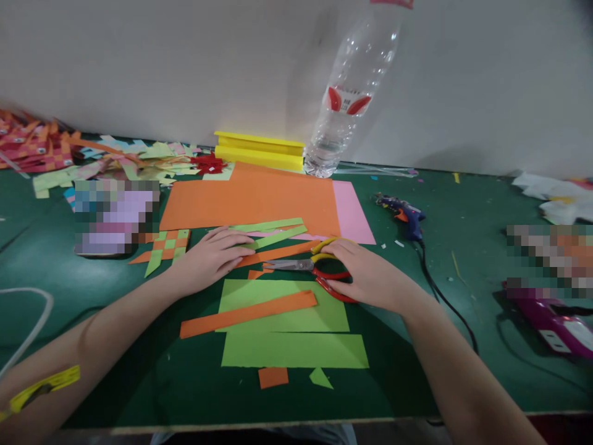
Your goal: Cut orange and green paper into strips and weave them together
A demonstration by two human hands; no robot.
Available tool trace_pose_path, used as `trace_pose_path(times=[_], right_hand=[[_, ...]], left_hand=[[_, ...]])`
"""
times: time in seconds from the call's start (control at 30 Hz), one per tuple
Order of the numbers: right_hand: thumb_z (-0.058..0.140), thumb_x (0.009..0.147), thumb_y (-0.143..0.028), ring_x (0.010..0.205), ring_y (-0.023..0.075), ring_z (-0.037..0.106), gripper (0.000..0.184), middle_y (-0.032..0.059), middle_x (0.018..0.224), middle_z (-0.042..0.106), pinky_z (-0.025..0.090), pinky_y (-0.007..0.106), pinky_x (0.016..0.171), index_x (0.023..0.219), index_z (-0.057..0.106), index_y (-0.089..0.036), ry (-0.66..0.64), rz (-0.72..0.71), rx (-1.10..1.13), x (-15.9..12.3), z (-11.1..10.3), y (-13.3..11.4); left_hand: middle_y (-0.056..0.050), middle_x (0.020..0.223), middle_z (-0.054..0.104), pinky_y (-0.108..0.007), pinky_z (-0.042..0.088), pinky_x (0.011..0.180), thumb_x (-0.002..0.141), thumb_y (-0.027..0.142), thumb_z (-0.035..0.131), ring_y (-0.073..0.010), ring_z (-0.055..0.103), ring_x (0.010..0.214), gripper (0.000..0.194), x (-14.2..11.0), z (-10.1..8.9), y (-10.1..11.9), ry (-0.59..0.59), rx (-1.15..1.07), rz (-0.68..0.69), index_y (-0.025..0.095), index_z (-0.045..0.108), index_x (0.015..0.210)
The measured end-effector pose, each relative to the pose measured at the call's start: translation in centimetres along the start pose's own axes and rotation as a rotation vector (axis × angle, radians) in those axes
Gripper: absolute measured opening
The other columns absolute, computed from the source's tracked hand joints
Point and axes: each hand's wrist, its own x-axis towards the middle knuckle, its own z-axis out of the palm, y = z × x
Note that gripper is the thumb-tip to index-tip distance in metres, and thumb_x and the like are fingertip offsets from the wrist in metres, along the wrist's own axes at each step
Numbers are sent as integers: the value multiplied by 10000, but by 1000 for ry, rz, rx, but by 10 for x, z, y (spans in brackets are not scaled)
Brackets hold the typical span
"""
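Observation:
My right hand (364,272) grips a pair of scissors (294,265) by its yellow and red handles. The steel blades point left, slightly parted, beside a narrow orange paper strip (282,252). My left hand (215,256) lies with stretched fingers at the left ends of that strip and of light green strips (280,235). Left of it is a woven orange and green paper piece (169,245). Nearer me, another orange strip (250,313) crosses a green paper sheet (319,309), with a second green piece (296,350) in front.
Behind lie orange paper (278,201), pink paper (354,213) and folded yellow paper (259,151). A tilted-looking plastic bottle (345,99) stands by the wall. On the right are a corded glue gun (403,213) and a purple device (546,318); paper scraps (148,154) and a phone (115,219) lie left.

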Motion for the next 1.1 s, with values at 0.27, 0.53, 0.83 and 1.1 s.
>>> trace_pose_path(times=[0.27, 0.53, 0.83, 1.1], right_hand=[[589, 818, -367, 1134, 279, 566, 360, 81, 1209, 608, 468, 458, 944, 1154, 568, -240, 23, 6, 4, 1, 2, -1], [590, 818, -343, 1142, 268, 560, 352, 87, 1210, 605, 462, 445, 961, 1148, 559, -226, 23, 11, -15, 0, -1, -3], [584, 815, -411, 1138, 298, 572, 386, 99, 1230, 607, 471, 471, 939, 1156, 566, -230, 25, 41, -15, -4, -2, 8], [585, 811, -413, 1114, 298, 583, 385, 96, 1209, 617, 475, 467, 928, 1152, 579, -234, 51, 47, 3, -5, -7, 8]], left_hand=[[-46, 1284, 592, -470, 372, 1059, 989, 244, 397, -223, 486, 1238, 290, 0, -1, 0, 8, -18, -1, 248, 624, 1169], [-45, 1293, 582, -449, 383, 1048, 994, 240, 386, -221, 480, 1241, 293, 0, 0, 0, 5, 7, 4, 246, 611, 1182], [-57, 1291, 578, -456, 397, 1031, 995, 231, 389, -224, 494, 1224, 287, -1, 1, -1, 5, 11, 26, 236, 590, 1200], [-57, 1289, 578, -457, 398, 1031, 992, 232, 390, -223, 500, 1219, 290, -1, 2, -2, 10, 7, 25, 239, 589, 1202]])
